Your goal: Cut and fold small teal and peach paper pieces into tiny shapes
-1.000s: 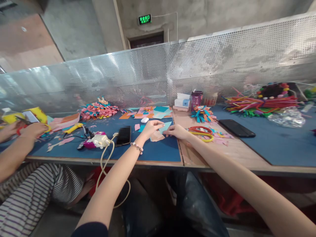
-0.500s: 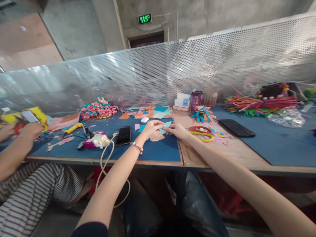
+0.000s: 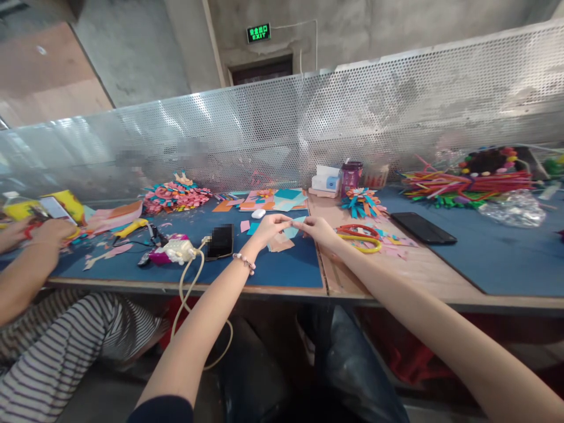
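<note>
Over the blue mat, my left hand (image 3: 271,231) and my right hand (image 3: 318,230) meet fingertip to fingertip. Both pinch a small light-blue piece of paper (image 3: 300,221), mostly hidden by the fingers. Beneath them lie a peach piece of paper (image 3: 281,243) and more light-blue paper. A teal scrap (image 3: 253,228) and a pink square (image 3: 245,226) rest left of my left hand. Beside my right wrist are scissors with yellow handles (image 3: 368,244) and a red-handled pair (image 3: 358,230).
A purple cup (image 3: 351,178), a tissue pack (image 3: 326,183) and stacked coloured paper (image 3: 273,200) stand at the back. A power strip (image 3: 176,251) with cables is at left, a black phone (image 3: 423,228) at right. Another person's hands (image 3: 48,232) work at far left.
My fingertips have come closer together on the light-blue paper, and my right hand has risen slightly. The other person's hands at far left have shifted a little.
</note>
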Motion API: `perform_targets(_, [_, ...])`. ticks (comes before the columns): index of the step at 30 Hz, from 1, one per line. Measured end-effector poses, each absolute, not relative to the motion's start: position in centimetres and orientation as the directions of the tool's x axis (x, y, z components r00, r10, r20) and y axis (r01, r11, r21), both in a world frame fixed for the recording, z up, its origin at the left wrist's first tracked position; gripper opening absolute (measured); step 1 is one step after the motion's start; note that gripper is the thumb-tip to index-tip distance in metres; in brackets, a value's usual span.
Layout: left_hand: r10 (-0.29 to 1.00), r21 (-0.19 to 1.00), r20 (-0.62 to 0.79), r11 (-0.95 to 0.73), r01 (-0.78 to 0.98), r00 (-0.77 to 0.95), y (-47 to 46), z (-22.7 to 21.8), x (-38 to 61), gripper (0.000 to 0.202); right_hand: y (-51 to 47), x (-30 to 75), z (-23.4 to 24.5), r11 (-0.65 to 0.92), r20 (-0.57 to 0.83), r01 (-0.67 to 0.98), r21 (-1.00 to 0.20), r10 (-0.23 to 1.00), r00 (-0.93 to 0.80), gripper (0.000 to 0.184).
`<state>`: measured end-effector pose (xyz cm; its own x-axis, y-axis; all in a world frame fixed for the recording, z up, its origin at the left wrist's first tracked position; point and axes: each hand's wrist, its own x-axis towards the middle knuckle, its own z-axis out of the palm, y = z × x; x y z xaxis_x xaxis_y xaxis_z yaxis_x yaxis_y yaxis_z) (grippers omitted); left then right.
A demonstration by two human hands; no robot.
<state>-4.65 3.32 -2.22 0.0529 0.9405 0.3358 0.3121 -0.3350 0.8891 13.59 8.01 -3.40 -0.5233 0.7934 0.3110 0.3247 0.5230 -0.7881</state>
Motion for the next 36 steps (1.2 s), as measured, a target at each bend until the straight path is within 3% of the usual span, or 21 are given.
perform_targets(18, [0.948, 0.891, 0.310, -0.316, 0.325, 0.071, 2.9, -1.9, -4.3, 0.029, 9.3, 13.9, -4.1, 0.474, 0.335, 0.246, -0.845, 0.829, -0.448, 0.027])
perform_targets(36, [0.964, 0.908, 0.239, -0.264, 0.325, 0.117, 2.9, -2.1, -4.1, 0.025, 8.2, 13.7, -3.3, 0.513, 0.387, 0.257, -0.819, 0.825, -0.413, 0.029])
